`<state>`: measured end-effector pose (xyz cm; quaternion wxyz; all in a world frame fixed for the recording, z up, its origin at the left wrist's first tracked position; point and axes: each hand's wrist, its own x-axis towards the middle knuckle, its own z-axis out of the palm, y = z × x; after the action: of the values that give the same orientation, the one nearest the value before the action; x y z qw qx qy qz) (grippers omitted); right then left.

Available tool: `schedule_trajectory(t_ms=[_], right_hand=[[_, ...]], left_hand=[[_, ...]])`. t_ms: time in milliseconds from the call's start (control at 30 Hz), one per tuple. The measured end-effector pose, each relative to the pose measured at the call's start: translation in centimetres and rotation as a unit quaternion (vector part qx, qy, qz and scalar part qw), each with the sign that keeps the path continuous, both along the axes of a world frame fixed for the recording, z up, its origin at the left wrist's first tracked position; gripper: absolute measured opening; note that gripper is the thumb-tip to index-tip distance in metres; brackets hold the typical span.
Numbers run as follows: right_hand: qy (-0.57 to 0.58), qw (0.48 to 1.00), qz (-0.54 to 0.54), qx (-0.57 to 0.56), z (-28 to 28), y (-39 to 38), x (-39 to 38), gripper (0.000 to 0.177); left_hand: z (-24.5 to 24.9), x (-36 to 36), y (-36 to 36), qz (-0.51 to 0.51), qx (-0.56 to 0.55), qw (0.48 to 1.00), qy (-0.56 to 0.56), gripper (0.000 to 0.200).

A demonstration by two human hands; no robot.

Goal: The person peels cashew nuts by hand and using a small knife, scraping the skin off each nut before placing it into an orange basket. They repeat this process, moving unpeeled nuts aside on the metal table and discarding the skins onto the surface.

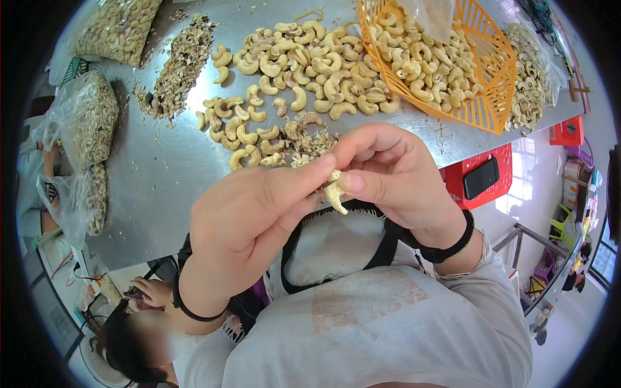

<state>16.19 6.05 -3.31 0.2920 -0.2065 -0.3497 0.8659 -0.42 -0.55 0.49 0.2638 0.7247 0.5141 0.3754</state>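
Left hand [249, 210] and right hand [401, 181] pinch a cashew [335, 196] between thumbs and fingertips, mid-frame; its long axis runs steeply, lower tip toward the frame's bottom, slightly right.

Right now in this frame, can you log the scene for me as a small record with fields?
Left hand: fingertips closed on the upper end of a cashew
Right hand: thumb and finger pinching the same cashew
Grip: both hands, fingertips only
Surface: metal table
Loose on table: cashews, heap of brown fragments
Container: orange basket, holding more cashews
Left side: clear bags, filled
Beyond table: phone on red stool
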Motion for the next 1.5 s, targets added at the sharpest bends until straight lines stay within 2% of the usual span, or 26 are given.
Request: schedule_trajectory(t_ms=[133, 200, 233, 300, 533, 600, 733, 800, 933, 967, 1000, 1100, 1133, 1200, 1233, 1300, 1333, 1400, 1433, 1500], right_hand=[[0.013, 1.000, -0.002, 0.006, 0.1, 0.0, 0.1, 0.015], [0.009, 1.000, -0.001, 0.016, 0.0, 0.0, 0.1, 0.015], [0.005, 1.000, 0.001, 0.026, -0.1, 0.0, 0.1, 0.015], [0.013, 1.000, 0.001, 0.022, 0.0, -0.1, 0.0, 0.015], [0.007, 1.000, -0.006, 0.025, 0.1, -0.1, 0.1, 0.015], [0.001, 0.999, -0.010, 0.040, 0.1, -0.1, 0.2, 0.015], [-0.007, 0.998, -0.014, 0.067, 0.0, -0.1, 0.2, 0.014], [0.001, 0.997, -0.009, 0.078, 0.1, -0.2, 0.1, 0.014], [0.010, 0.995, -0.032, 0.093, 0.1, -0.1, 0.1, 0.014], [0.010, 0.995, -0.033, 0.094, 0.1, 0.2, 0.3, 0.014], [-0.005, 0.990, -0.084, 0.111, 0.2, 0.9, 0.7, 0.014], [-0.026, 0.955, -0.237, 0.174, 0.6, 3.6, 2.8, 0.021], [-0.026, 0.955, -0.237, 0.174, 1.0, 4.6, 3.4, 0.021], [-0.132, 0.851, -0.417, 0.290, 1.8, 6.1, 4.2, 0.020], [-0.132, 0.851, -0.417, 0.291, 2.1, 6.1, 4.2, 0.020], [-0.171, 0.812, -0.442, 0.341, 2.5, 6.0, 4.2, 0.020], [-0.172, 0.812, -0.442, 0.341, 2.5, 5.6, 4.1, 0.020], [-0.145, 0.858, -0.379, 0.314, 2.3, 4.4, 3.2, 0.019], [-0.145, 0.858, -0.379, 0.314, 2.2, 3.9, 2.8, 0.019], [-0.142, 0.894, -0.323, 0.276, 1.9, 3.0, 2.1, 0.019]], left_hand=[[-0.5, 0.2, -0.2, 0.023, 0.029, 0.999, 0.001, 0.022], [0.2, 0.4, -0.4, 0.040, -0.078, 0.994, -0.066, 0.030], [0.1, 0.4, -0.5, 0.040, -0.078, 0.994, -0.066, 0.030], [-0.3, 0.2, -0.6, 0.038, -0.143, 0.967, -0.207, 0.029], [0.4, 0.3, -0.3, 0.021, -0.126, 0.977, -0.172, 0.031], [0.6, 0.2, -0.1, 0.005, -0.086, 0.993, -0.083, 0.031], [0.2, 0.2, -0.2, -0.001, -0.052, 0.998, -0.048, 0.031], [0.3, 0.5, -0.3, 0.043, -0.050, 0.997, -0.031, 0.028], [-0.3, 0.6, -0.6, 0.075, -0.130, 0.983, -0.109, 0.026], [-0.3, 0.6, -0.7, 0.115, -0.164, 0.969, -0.148, 0.025], [-0.3, 0.5, -0.7, 0.155, -0.198, 0.950, -0.186, 0.025], [-0.4, 0.1, -0.7, 0.196, -0.169, 0.942, -0.214, 0.025], [-0.4, -0.1, -0.7, 0.196, -0.170, 0.942, -0.215, 0.025], [-0.5, -0.6, -0.7, 0.216, -0.161, 0.939, -0.216, 0.024], [-0.5, -0.7, -0.6, 0.215, -0.161, 0.939, -0.216, 0.024], [-0.7, -0.9, -0.3, 0.226, -0.161, 0.939, -0.204, 0.024], [-0.8, -1.0, 0.1, 0.226, -0.161, 0.939, -0.204, 0.024], [-1.4, -1.3, 1.2, 0.202, -0.201, 0.952, -0.113, 0.024], [-1.7, -1.4, 1.9, 0.202, -0.200, 0.952, -0.113, 0.024], [-2.4, -1.5, 3.2, 0.120, -0.191, 0.971, 0.075, 0.025]])
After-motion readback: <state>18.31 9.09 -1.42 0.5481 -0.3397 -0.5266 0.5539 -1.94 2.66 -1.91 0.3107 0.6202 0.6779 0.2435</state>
